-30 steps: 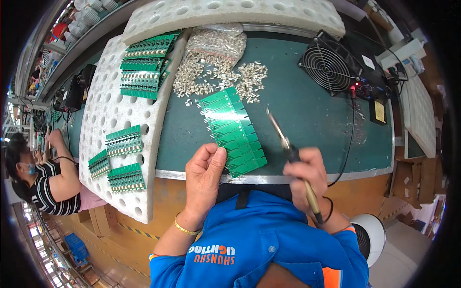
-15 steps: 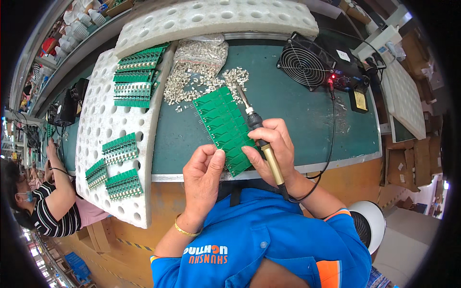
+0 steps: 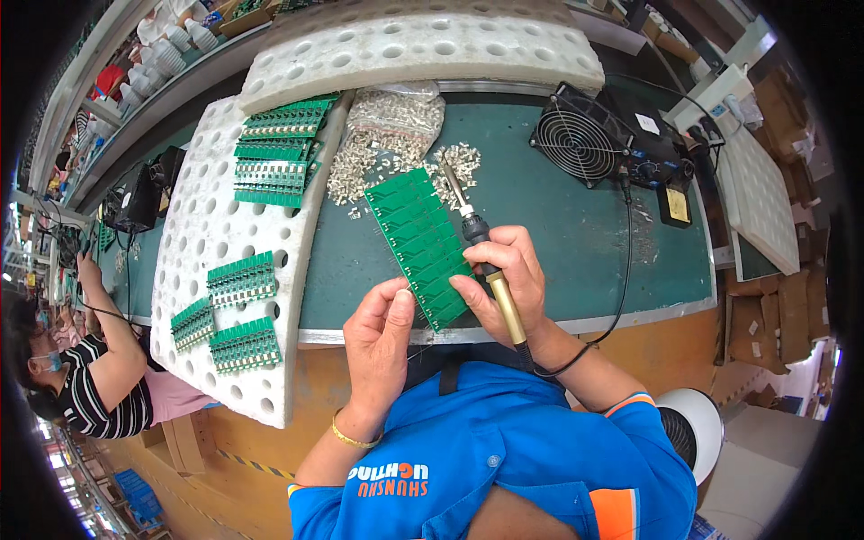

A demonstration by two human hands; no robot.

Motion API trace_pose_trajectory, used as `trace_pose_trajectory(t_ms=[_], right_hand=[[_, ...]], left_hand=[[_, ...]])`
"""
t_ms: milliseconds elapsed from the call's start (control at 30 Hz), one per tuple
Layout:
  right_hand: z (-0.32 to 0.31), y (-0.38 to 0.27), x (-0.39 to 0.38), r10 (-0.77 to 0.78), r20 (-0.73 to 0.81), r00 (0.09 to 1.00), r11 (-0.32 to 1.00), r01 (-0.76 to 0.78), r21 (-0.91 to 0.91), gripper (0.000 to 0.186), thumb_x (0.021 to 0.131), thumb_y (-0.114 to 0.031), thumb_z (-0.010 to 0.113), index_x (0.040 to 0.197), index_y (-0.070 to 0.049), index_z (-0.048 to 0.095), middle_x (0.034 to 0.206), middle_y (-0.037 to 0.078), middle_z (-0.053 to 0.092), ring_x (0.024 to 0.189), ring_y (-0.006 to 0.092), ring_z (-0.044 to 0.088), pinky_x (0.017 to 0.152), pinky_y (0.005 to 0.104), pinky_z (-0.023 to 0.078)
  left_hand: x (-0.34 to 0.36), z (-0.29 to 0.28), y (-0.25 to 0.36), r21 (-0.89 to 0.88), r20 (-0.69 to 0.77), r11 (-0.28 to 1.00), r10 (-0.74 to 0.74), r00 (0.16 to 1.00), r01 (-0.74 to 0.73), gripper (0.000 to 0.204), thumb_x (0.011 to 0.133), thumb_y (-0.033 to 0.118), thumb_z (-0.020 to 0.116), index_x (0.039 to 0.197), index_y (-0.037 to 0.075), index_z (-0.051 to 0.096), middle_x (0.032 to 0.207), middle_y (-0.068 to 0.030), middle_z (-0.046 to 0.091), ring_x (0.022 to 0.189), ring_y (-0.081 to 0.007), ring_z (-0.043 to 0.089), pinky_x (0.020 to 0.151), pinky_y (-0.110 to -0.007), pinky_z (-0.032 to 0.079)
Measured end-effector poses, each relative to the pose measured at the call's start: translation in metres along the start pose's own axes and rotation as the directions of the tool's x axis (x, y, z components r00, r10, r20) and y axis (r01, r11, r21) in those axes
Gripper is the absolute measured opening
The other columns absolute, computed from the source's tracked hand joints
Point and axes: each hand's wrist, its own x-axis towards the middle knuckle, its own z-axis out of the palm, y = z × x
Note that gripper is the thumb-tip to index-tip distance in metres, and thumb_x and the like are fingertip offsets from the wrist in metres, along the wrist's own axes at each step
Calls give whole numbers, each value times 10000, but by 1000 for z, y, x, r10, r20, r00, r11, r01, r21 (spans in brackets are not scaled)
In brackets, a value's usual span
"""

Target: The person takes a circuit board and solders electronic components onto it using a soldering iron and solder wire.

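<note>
A green circuit board panel [image 3: 416,243] with rows of pins along its left edge is held tilted above the bench front. My left hand [image 3: 382,328] pinches its lower left edge between thumb and fingers. On the other side, my right hand [image 3: 508,283] grips a soldering iron [image 3: 503,306] with a gold-coloured handle, its thumb resting on the board's right edge. The iron's metal tip points up and away, beside a pile of small whitish parts [image 3: 461,164]. Fingertips behind the board are hidden.
A white foam sheet [image 3: 193,243] with holes carries several circuit boards [image 3: 245,346] at left; another foam slab [image 3: 414,49] lies behind. A bag of small parts [image 3: 396,117] stands near a black fan unit [image 3: 576,135]. The iron's cable runs right. A co-worker [image 3: 108,369] sits at far left.
The view has shifted slightly, so the bench sits a little further right and lower. The red light on the soldering station no longer shows. Both hands keep their holds.
</note>
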Motion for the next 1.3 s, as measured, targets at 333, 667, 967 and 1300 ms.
trace_pose_trajectory(t_ms=[333, 667, 967, 1300], right_hand=[[1, 2, 0, 20, 7, 1000, 1000, -20, 10, 359, 766, -86, 782, 1070, -61, 593, 954, 139, 540, 837, 275, 559, 700, 354, 494], [0, -2, 0, 14, 11, 1000, 1000, -14, 2, 373, 753, -69, 788, 1071, -54, 595, 955, 147, 537, 826, 275, 556, 690, 349, 490], [-3, -9, 0, -2, 10, 1000, 1000, 3, -7, 407, 733, -55, 805, 1083, -56, 598, 970, 150, 524, 822, 268, 557, 676, 343, 494], [-54, -16, 0, -146, 87, 986, 973, 127, 193, 235, 845, -159, 702, 1033, -26, 654, 852, 119, 550, 689, 219, 544, 593, 320, 452]], left_hand=[[0, 1, 1, 26, -3, 1000, 18, 1000, -18, 258, 1018, 227, 552, 1123, 10, 645, 818, 41, 611, 530, 15, 361, 441, -175, 262], [0, -1, -2, 47, -23, 999, -12, 1000, 13, 272, 1022, 234, 544, 1129, 9, 653, 776, 57, 586, 528, 16, 359, 444, -179, 263], [3, -4, -4, -84, -3, 987, -139, 990, 138, 272, 1029, 236, 529, 1136, 19, 653, 681, 87, 512, 521, 9, 344, 447, -186, 248], [5, -14, -4, -77, -17, 994, -85, 996, 83, 253, 1029, 171, 531, 1130, -31, 646, 936, 3, 657, 831, -34, 541, 723, -194, 450]])
